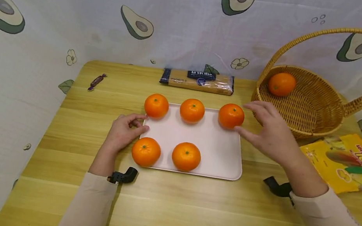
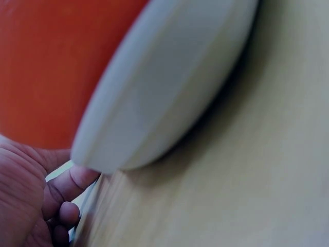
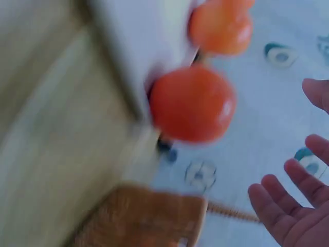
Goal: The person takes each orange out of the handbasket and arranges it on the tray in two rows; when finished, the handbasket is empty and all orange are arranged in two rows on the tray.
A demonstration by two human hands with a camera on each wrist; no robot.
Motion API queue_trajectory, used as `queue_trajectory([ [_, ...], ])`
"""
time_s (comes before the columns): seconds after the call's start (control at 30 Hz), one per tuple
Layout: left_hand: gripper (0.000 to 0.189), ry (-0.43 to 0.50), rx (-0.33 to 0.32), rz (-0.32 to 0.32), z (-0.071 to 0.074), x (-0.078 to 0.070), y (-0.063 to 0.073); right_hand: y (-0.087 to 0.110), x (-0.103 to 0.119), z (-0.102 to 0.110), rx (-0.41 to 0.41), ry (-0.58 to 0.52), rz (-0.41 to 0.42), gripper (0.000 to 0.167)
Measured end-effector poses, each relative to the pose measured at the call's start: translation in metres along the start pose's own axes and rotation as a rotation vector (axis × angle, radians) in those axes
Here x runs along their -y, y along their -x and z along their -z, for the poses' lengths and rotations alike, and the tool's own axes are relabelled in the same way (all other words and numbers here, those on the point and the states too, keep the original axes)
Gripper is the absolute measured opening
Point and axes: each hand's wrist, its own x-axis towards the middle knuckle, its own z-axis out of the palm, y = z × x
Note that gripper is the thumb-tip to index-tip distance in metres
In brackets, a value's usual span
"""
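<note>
A white tray [image 1: 212, 149] bears several tangerines: three along its back edge and two along the front, with bare tray at front right. At its left edge my left hand [image 1: 124, 131] pinches the rim between thumb and fingers, just behind the front-left tangerine [image 1: 146, 151]. In the left wrist view, the fingers [image 2: 74, 180] meet the tray's rim [image 2: 154, 87]. My right hand [image 1: 271, 135] hovers beside the back-right tangerine [image 1: 231, 116], thumb and fingers spread apart. The right wrist view shows its fingers [image 3: 280, 206] holding nothing, away from the blurred tangerine [image 3: 193, 104].
A wicker basket [image 1: 313, 130] with a tall handle stands at back right, one tangerine [image 1: 282, 84] inside. Beside it lies a yellow packet [image 1: 347, 163]. A spaghetti pack [image 1: 197, 81] lies behind the tray, and a wrapped candy [image 1: 96, 82] at back left.
</note>
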Motion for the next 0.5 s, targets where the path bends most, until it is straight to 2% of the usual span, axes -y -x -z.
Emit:
queue_trajectory([
  [0.1,0.042,-0.006,-0.001,0.001,0.000,0.000,0.000,-0.008,-0.022,0.017,-0.023,0.089,-0.023,0.062],
  [0.2,0.042,-0.004,-0.002,0.000,0.000,0.000,0.000,-0.018,-0.047,0.029,-0.061,0.142,-0.014,0.060],
  [0.3,0.042,-0.002,-0.006,-0.005,0.001,0.000,0.000,-0.028,-0.070,0.040,-0.071,0.193,-0.039,0.060],
  [0.4,0.041,-0.006,-0.012,-0.023,0.001,0.001,-0.001,-0.039,-0.091,0.049,-0.040,0.228,-0.101,0.066],
  [0.5,0.040,-0.012,-0.017,-0.043,0.000,0.002,-0.001,-0.047,-0.110,0.055,0.032,0.236,-0.172,0.075],
])
